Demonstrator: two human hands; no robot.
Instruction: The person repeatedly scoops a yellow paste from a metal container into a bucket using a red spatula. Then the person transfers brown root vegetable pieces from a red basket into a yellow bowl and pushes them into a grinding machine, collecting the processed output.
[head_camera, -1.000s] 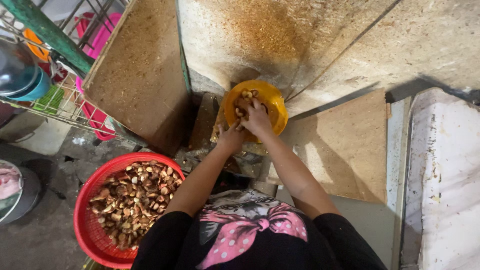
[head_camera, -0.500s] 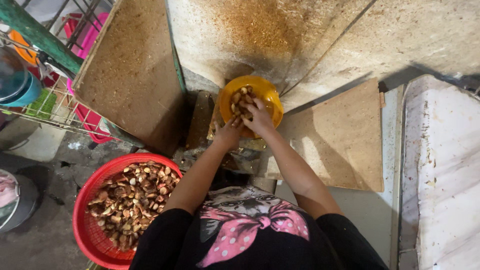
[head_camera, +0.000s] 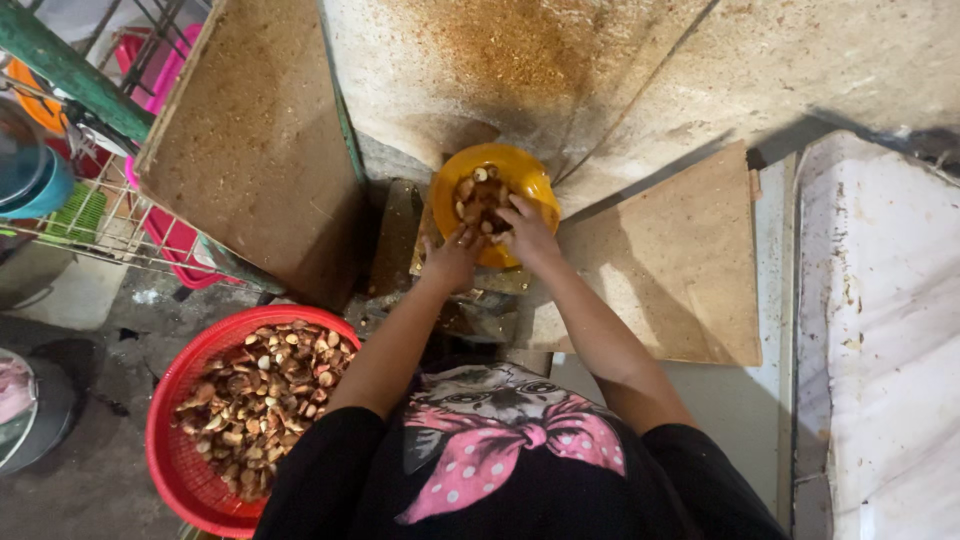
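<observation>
Both hands are working at the yellow bowl (head_camera: 495, 170) of brown nut pieces (head_camera: 478, 195) ahead. The left hand (head_camera: 452, 258) is pinching a piece at the near rim; the right hand (head_camera: 528, 232), fingers curled, is reaching among them. A red basket (head_camera: 185, 400) of nuts is sitting near left.

Two hands are seen: one left hand (head_camera: 455, 262) and one right hand (head_camera: 527, 232). One yellow bowl (head_camera: 535, 185) is counted at the far middle, with brown nut pieces (head_camera: 478, 195) in it, too heaped and too hidden by the hands to be numbered. One red basket (head_camera: 180, 430) is counted at the near left, filled with many more pieces, too many to be numbered. Two brown boards are counted: one board (head_camera: 250, 150) at the far left and one flat board (head_camera: 670, 260) at the right. One wire rack (head_camera: 95, 215) is seen at the far left, and one teal container (head_camera: 30, 170) beside it.
</observation>
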